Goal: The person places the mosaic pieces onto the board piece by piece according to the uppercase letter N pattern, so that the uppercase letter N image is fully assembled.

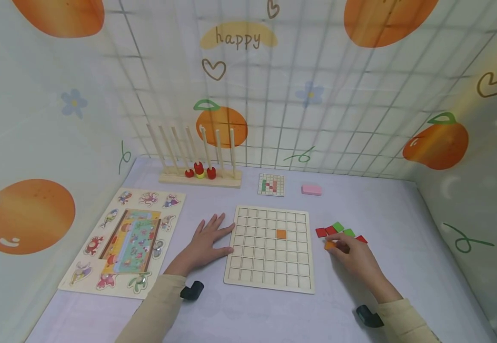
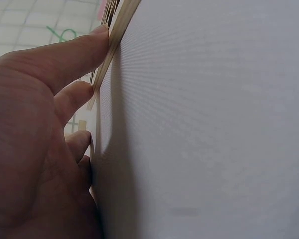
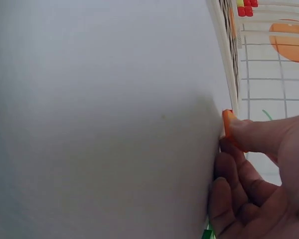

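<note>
A wooden grid board (image 1: 270, 274) lies flat in the middle of the table, with one orange square tile (image 1: 281, 234) in a cell right of centre. My left hand (image 1: 207, 245) rests on the table with fingers spread; its thumb and a fingertip touch the board's left edge, as the left wrist view also shows. My right hand (image 1: 355, 257) pinches another orange tile (image 3: 226, 122) between thumb and finger, just right of the board. Around that hand lie several loose tiles, among them a red tile (image 1: 321, 232) and a green tile (image 1: 338, 226).
A small pattern card (image 1: 271, 185) and a pink block (image 1: 312, 190) lie behind the board. At back left stands a wooden peg rack (image 1: 180, 179) with red and yellow beads. A sea-animal puzzle board (image 1: 83, 257) covers the left side. Printed curtains enclose the table.
</note>
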Tool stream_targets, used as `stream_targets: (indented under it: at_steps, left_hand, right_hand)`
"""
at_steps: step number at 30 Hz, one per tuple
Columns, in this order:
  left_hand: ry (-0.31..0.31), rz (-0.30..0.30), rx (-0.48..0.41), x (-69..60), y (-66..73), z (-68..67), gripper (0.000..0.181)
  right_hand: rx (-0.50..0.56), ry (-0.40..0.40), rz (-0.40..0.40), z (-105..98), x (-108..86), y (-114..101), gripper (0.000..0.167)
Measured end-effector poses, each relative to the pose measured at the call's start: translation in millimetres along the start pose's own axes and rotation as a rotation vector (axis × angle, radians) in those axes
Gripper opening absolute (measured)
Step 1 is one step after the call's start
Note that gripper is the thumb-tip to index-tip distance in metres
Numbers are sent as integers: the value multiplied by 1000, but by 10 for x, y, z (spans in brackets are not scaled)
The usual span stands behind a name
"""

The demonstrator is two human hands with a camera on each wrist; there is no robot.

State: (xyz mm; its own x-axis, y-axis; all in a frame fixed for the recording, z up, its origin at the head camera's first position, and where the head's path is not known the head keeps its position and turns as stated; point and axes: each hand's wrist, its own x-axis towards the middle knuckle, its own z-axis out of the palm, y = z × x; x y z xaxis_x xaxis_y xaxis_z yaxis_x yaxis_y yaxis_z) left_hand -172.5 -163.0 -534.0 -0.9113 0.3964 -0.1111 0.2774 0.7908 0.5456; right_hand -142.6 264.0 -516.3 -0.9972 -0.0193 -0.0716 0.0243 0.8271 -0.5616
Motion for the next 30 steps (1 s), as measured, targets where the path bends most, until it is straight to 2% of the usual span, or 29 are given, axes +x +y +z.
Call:
stream_targets:
  at_steps: [16, 30]
  left_hand:
    - [-5, 2, -7, 2, -19, 9, 74]
    - [3, 3, -6, 7, -39, 25, 74]
  right_hand:
    - [16, 15, -20, 0, -9, 10, 26]
    - [75, 13, 35, 48, 19, -12, 22]
